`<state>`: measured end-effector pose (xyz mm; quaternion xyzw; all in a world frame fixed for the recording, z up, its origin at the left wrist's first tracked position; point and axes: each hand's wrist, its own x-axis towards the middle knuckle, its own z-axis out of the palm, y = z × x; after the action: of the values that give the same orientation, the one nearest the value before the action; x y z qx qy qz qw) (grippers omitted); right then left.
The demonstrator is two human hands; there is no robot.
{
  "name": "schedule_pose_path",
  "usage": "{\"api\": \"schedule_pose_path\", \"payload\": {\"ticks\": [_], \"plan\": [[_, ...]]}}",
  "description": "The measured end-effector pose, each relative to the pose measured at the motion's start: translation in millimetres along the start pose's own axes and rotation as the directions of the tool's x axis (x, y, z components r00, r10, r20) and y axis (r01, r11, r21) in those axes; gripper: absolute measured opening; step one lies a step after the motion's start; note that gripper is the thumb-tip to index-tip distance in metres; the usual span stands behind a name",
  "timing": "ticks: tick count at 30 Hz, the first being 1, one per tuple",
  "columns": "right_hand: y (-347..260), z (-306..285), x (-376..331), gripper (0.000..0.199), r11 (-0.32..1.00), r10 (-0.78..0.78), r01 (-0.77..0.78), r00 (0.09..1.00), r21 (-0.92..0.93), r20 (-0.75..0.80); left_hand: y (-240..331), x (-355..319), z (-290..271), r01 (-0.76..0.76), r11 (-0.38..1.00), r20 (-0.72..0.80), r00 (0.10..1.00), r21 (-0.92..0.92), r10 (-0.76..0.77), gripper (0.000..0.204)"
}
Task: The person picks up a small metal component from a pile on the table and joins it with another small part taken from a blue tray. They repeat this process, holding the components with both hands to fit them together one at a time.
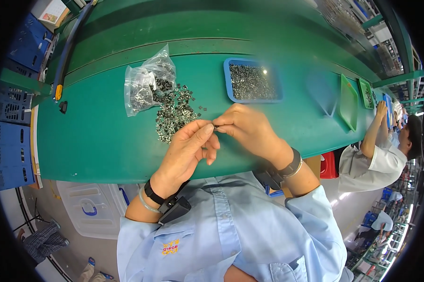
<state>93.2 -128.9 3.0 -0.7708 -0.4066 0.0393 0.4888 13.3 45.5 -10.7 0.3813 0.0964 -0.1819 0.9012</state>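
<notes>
My left hand [193, 143] and my right hand [247, 127] meet over the near part of the green table. Between their fingertips they pinch one small dark part [215, 127], too small to name. Just beyond my left hand lies a loose pile of small black and silver metal parts [174, 117]. The pile spreads from the mouth of a clear plastic bag [139, 91] lying on its side with more such parts in it. Past my right hand stands a blue tray [228, 82] filled with small metallic parts.
Green trays [348, 103] stand farther right, near a co-worker in a light shirt [372, 164]. Blue crates [12, 150] are stacked at the left. A clear lidded plastic box [87, 209] is on the floor below the green table [99, 155]. A yellow-tipped tool [58, 91] lies at the left edge.
</notes>
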Motion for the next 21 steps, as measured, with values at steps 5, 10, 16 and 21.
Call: {"api": "schedule_pose_path", "payload": {"ticks": [5,10,16,21], "plan": [[4,2,-11,0.014,0.995,0.006,-0.011,0.998,-0.102,-0.058,-4,6,-3,0.020,1.000,-0.018,1.000,0.016,-0.020,0.021],[7,3,-18,0.016,0.996,0.071,-0.078,0.989,-0.049,-0.129,-2,11,8,0.052,0.999,-0.040,0.998,-0.015,-0.052,0.021],[8,1,-16,0.014,0.997,0.077,-0.074,0.986,0.028,-0.150,-4,18,6,0.038,0.999,-0.033,0.999,-0.003,-0.038,0.020],[7,4,-23,0.014,0.995,0.074,-0.062,0.983,0.077,-0.167,-7,11,8,-0.015,0.997,-0.010,1.000,0.080,0.016,0.020]]}}
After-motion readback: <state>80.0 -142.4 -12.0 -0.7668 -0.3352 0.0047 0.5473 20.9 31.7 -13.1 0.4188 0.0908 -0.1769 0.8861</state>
